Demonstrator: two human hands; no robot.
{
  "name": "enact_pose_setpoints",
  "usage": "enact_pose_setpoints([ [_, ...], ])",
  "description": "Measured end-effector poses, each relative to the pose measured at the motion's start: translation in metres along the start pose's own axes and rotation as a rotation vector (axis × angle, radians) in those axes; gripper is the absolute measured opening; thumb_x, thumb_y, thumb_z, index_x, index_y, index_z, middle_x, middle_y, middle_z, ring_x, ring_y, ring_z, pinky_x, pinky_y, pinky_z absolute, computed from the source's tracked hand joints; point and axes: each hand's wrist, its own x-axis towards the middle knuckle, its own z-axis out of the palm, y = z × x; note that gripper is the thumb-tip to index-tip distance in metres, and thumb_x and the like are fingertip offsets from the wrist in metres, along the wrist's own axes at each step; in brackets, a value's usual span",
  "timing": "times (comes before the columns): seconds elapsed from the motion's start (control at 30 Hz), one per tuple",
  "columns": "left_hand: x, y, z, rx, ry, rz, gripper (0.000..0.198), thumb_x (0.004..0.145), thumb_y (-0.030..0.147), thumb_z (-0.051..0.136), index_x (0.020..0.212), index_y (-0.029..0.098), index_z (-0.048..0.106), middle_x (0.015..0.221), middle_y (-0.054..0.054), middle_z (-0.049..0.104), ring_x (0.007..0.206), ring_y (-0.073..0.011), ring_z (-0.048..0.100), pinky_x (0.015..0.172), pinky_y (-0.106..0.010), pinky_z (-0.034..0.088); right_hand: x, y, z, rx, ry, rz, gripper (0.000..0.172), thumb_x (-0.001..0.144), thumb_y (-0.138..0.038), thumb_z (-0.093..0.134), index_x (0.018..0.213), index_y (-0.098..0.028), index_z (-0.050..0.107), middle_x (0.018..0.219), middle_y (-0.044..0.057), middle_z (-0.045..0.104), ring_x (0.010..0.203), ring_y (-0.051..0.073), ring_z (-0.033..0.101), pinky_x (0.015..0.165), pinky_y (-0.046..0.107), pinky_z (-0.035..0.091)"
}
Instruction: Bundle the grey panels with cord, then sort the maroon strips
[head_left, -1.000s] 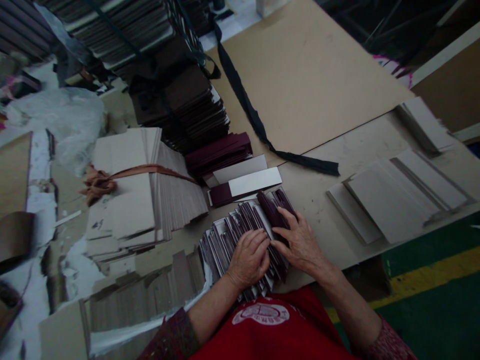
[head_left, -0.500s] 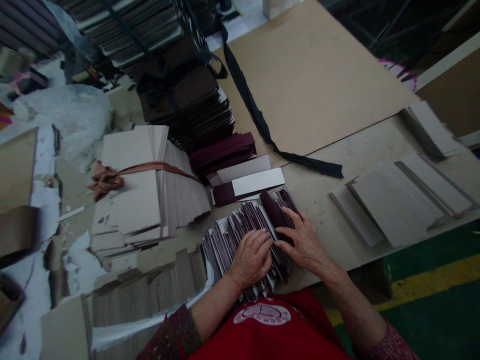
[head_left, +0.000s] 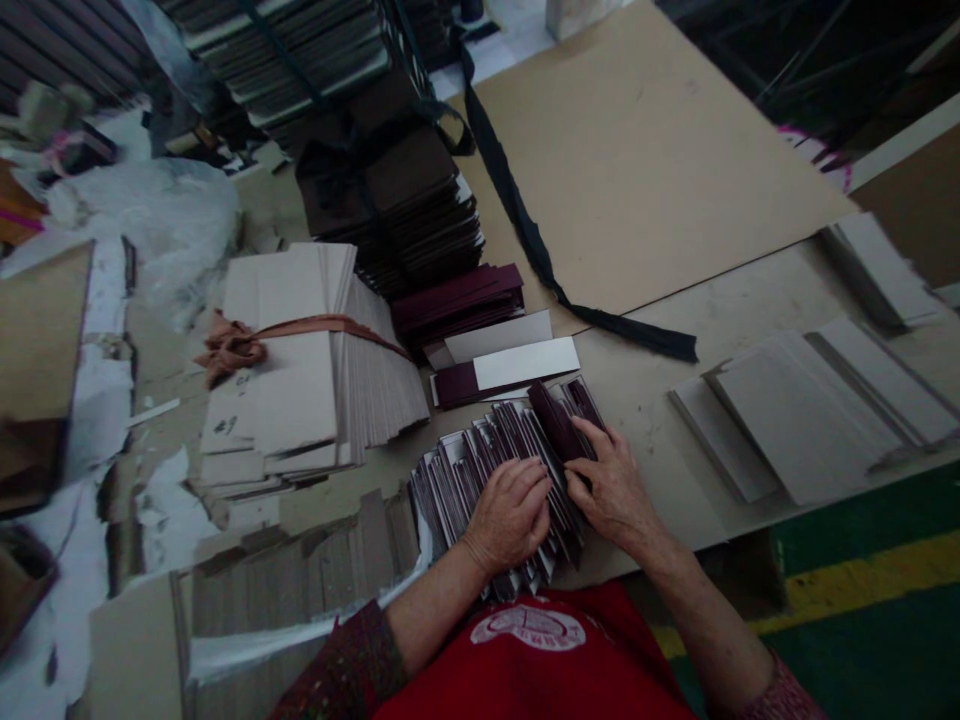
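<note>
A row of dark maroon and white folded strips (head_left: 465, 470) stands on edge on the table in front of me. My left hand (head_left: 511, 515) lies on top of this row with its fingers curled together; what is under the fingertips is hidden. At the row's right end, my right hand (head_left: 611, 480) has its thumb and fingers on a maroon strip (head_left: 553, 425). Just beyond the row lie a strip half maroon and half white (head_left: 525, 367) and a small maroon stack (head_left: 465, 305).
Grey boards tied with a brown cloth band (head_left: 292, 350) stand left, dark bundled stacks (head_left: 390, 190) behind. A black cloth strip (head_left: 525, 235) crosses a large tan board (head_left: 645, 150). Grey boards (head_left: 810, 410) lie right; packed grey strips (head_left: 300, 600) lie near left.
The view has shifted slightly, so the table things appear further right. The thumb and fingers of my right hand have drawn closer together on the maroon strip. My left hand stays on the row.
</note>
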Motion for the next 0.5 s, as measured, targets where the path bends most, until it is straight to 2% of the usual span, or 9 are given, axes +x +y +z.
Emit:
enact_pose_setpoints([
  [0.1, -0.0006, -0.0005, 0.0001, 0.0, -0.01, -0.004, 0.038, 0.089, 0.014, 0.053, 0.127, 0.014, 0.057, 0.129, -0.013, 0.063, 0.132, -0.0261, 0.05, 0.112, -0.05, 0.043, -0.0011, -0.0011, 0.0057, -0.03, 0.059, 0.01, 0.021, 0.091, -0.021, 0.055, 0.085, -0.02, 0.075, 0.144, 0.009, 0.045, 0.131, 0.038, 0.037, 0.107, 0.06, 0.039],
  [0.17, -0.0004, -0.0006, -0.0004, 0.002, -0.002, 0.005, 0.038, 0.088, 0.013, 0.053, 0.126, 0.014, 0.057, 0.128, -0.013, 0.064, 0.131, -0.0262, 0.051, 0.111, -0.05, 0.044, -0.0023, 0.0001, 0.0084, -0.032, 0.097, 0.005, 0.022, 0.094, -0.021, 0.053, 0.099, -0.021, 0.074, 0.143, 0.011, 0.045, 0.13, 0.036, 0.039, 0.107, 0.06, 0.04],
  [0.23, 0.0, -0.0005, -0.0007, 0.003, 0.007, 0.01, 0.037, 0.089, 0.013, 0.053, 0.126, 0.013, 0.057, 0.128, -0.013, 0.064, 0.131, -0.0264, 0.051, 0.111, -0.05, 0.044, -0.0034, 0.0022, 0.0095, -0.023, 0.121, -0.009, 0.032, 0.095, -0.018, 0.049, 0.119, -0.022, 0.07, 0.145, 0.012, 0.042, 0.13, 0.034, 0.041, 0.106, 0.058, 0.041],
  [0.3, 0.0002, -0.0002, -0.0008, 0.001, 0.01, 0.008, 0.037, 0.089, 0.014, 0.053, 0.126, 0.014, 0.058, 0.127, -0.013, 0.064, 0.131, -0.0264, 0.052, 0.111, -0.05, 0.044, -0.0041, 0.0044, 0.0093, -0.021, 0.115, -0.019, 0.041, 0.095, -0.015, 0.046, 0.13, -0.026, 0.064, 0.148, 0.012, 0.04, 0.131, 0.033, 0.041, 0.105, 0.058, 0.043],
  [0.4, 0.0, 0.0003, -0.0008, 0.001, 0.006, 0.002, 0.037, 0.089, 0.014, 0.052, 0.126, 0.015, 0.058, 0.128, -0.012, 0.064, 0.13, -0.0265, 0.052, 0.111, -0.05, 0.045, -0.0043, 0.0064, 0.008, -0.042, 0.086, -0.03, 0.041, 0.095, -0.014, 0.045, 0.128, -0.029, 0.066, 0.147, 0.011, 0.042, 0.13, 0.034, 0.041, 0.104, 0.059, 0.044],
  [0.5, -0.0006, 0.0005, -0.001, 0.002, 0.006, 0.005, 0.037, 0.089, 0.014, 0.052, 0.126, 0.015, 0.058, 0.128, -0.012, 0.064, 0.131, -0.0272, 0.052, 0.11, -0.05, 0.046, -0.0038, 0.0054, 0.0071, -0.054, 0.087, -0.044, 0.035, 0.095, -0.014, 0.046, 0.114, -0.026, 0.072, 0.147, 0.011, 0.041, 0.131, 0.034, 0.04, 0.104, 0.058, 0.043],
])
